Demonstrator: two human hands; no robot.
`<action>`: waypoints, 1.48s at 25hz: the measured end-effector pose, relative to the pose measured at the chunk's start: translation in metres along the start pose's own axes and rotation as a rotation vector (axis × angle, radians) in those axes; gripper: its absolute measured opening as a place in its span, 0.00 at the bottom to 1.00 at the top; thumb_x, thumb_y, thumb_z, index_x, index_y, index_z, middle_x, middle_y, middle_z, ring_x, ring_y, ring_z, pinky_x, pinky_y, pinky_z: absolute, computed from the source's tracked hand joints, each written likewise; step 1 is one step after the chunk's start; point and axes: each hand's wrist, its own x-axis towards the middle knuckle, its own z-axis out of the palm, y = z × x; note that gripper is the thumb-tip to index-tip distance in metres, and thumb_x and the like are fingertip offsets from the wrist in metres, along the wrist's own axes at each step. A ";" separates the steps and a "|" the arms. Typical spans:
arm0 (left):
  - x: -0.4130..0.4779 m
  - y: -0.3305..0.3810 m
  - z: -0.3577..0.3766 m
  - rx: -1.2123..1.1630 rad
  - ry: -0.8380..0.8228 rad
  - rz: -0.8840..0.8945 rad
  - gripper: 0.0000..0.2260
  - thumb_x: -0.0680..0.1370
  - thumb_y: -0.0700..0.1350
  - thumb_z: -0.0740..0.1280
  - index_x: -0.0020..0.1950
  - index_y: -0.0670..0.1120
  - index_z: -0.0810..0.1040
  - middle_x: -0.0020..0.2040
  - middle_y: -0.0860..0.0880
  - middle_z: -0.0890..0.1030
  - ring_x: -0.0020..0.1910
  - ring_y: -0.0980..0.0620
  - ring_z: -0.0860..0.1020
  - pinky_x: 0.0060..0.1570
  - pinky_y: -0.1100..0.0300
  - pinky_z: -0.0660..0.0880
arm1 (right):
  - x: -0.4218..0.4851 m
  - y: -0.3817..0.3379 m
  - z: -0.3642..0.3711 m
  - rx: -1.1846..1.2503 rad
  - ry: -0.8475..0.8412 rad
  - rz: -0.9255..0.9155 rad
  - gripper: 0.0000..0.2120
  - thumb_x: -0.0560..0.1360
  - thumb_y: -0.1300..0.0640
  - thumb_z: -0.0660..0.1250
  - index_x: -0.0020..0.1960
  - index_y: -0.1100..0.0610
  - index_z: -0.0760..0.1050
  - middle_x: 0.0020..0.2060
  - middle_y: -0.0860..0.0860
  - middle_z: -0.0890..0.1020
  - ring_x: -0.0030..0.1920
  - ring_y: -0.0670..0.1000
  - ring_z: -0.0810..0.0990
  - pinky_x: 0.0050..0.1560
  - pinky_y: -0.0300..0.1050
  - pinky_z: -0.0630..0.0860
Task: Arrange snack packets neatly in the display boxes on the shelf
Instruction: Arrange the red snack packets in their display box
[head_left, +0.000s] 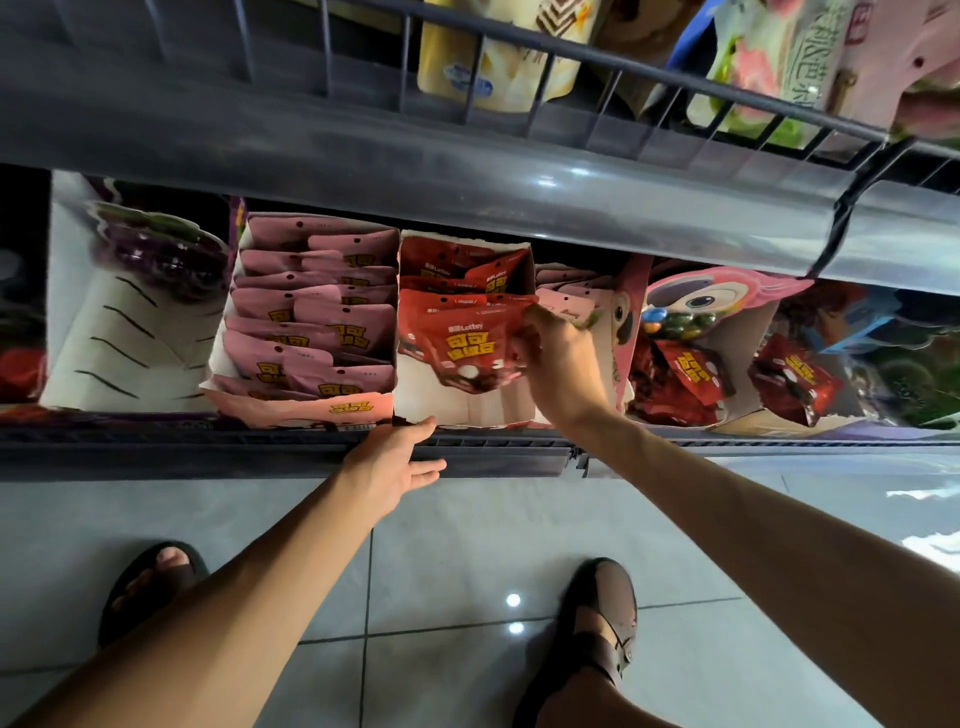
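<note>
Head view, right hand (558, 358) pinching a red snack packet (465, 345), packet inside the middle display box (467, 410), left hand (389, 465) with loose straight fingers by the box front, pink packets (311, 312) just left.

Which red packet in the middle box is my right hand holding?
The front red packet in the middle box: the right hand grips its right edge, while the other red packets stand behind it, untouched.
</note>
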 end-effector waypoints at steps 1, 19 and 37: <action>0.001 0.000 0.000 0.000 0.007 -0.006 0.15 0.80 0.42 0.69 0.66 0.47 0.74 0.74 0.48 0.70 0.57 0.34 0.81 0.61 0.45 0.77 | 0.003 0.000 0.017 0.074 -0.046 0.072 0.09 0.76 0.70 0.61 0.52 0.64 0.78 0.47 0.57 0.84 0.43 0.52 0.82 0.41 0.39 0.79; 0.001 0.003 -0.001 -0.064 -0.039 -0.096 0.17 0.84 0.45 0.62 0.73 0.48 0.70 0.76 0.46 0.67 0.69 0.34 0.73 0.70 0.46 0.70 | 0.028 0.008 0.069 0.182 -0.071 0.184 0.08 0.73 0.59 0.73 0.51 0.61 0.82 0.48 0.54 0.85 0.44 0.47 0.82 0.48 0.43 0.81; 0.002 0.003 0.003 -0.111 0.030 -0.123 0.17 0.84 0.45 0.61 0.74 0.49 0.70 0.77 0.47 0.66 0.70 0.35 0.72 0.69 0.46 0.71 | 0.011 0.005 0.052 0.024 0.067 0.105 0.17 0.72 0.55 0.74 0.58 0.57 0.76 0.57 0.54 0.77 0.53 0.51 0.77 0.47 0.46 0.79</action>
